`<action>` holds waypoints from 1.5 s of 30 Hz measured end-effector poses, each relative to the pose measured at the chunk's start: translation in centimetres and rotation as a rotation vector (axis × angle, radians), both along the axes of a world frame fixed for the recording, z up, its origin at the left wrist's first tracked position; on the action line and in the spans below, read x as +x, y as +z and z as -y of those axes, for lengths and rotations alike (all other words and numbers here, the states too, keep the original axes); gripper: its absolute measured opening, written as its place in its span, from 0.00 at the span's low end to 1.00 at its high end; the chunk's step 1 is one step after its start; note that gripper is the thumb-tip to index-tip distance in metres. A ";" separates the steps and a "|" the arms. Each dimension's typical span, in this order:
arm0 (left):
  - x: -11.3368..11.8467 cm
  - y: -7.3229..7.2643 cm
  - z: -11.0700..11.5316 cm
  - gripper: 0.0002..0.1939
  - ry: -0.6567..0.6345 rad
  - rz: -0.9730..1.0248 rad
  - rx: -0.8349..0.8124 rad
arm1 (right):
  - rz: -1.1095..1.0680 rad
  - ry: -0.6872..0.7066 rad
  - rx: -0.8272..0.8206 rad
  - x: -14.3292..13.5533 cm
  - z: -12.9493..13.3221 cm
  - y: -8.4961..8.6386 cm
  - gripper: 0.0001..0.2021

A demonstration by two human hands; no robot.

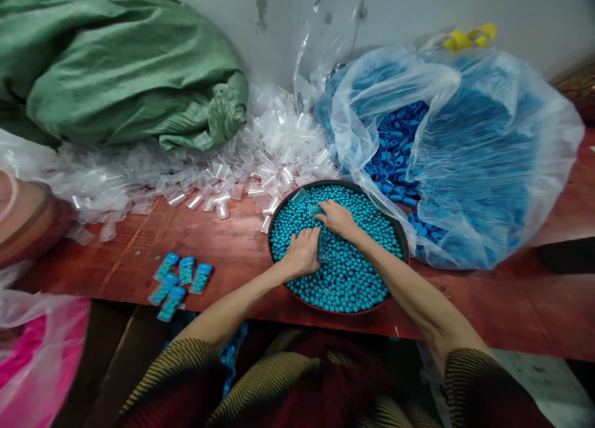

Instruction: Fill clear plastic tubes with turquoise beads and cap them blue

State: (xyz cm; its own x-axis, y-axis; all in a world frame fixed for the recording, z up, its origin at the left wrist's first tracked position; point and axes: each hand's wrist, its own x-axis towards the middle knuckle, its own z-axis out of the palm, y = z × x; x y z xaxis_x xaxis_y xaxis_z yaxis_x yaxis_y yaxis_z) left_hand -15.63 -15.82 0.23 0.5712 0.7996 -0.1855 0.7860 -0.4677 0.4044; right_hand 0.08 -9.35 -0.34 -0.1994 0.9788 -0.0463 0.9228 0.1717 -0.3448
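A round basin point(405, 239) full of small blue balls point(346, 279) stands on the red-brown table. Over its left half, my left hand point(303, 253) is closed on a clear plastic container point(321, 247) that dips among the balls. My right hand point(337, 218), a little farther back, grips another clear container point(317, 210) between thumb and fingers. One more clear container point(299, 196) lies on the balls near the back rim. To the left, several filled containers point(186, 270) with blue caps rest near the table's front edge.
Clear empty containers point(279, 146) are heaped along the wall, partly under a green sack point(134, 69). Right of the basin sits a big translucent bag point(483, 161) of blue caps point(395, 146). A round tub point(28, 217) stands at the left; pink material in plastic point(51, 360) is below.
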 end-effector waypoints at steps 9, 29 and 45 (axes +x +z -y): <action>-0.1 -0.9 0.7 0.41 -0.055 -0.024 0.096 | -0.054 0.328 0.005 0.3 2.7 -1.1 0.13; 0.1 -0.7 -2.8 0.50 -0.070 0.051 -0.015 | -0.942 -0.161 -0.115 -2.3 4.3 -2.2 0.44; -5.1 1.5 -4.5 0.45 0.200 0.163 0.170 | -0.006 0.900 0.355 -7.1 8.5 -3.0 0.14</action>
State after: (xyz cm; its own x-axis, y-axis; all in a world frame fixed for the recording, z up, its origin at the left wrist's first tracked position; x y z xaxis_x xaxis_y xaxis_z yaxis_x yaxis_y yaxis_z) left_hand -20.73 -11.28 1.69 0.4105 0.9109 0.0417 0.8006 -0.3819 0.4617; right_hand -7.02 -17.88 -3.38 -0.8806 0.4165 0.2261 0.3935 0.9084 -0.1410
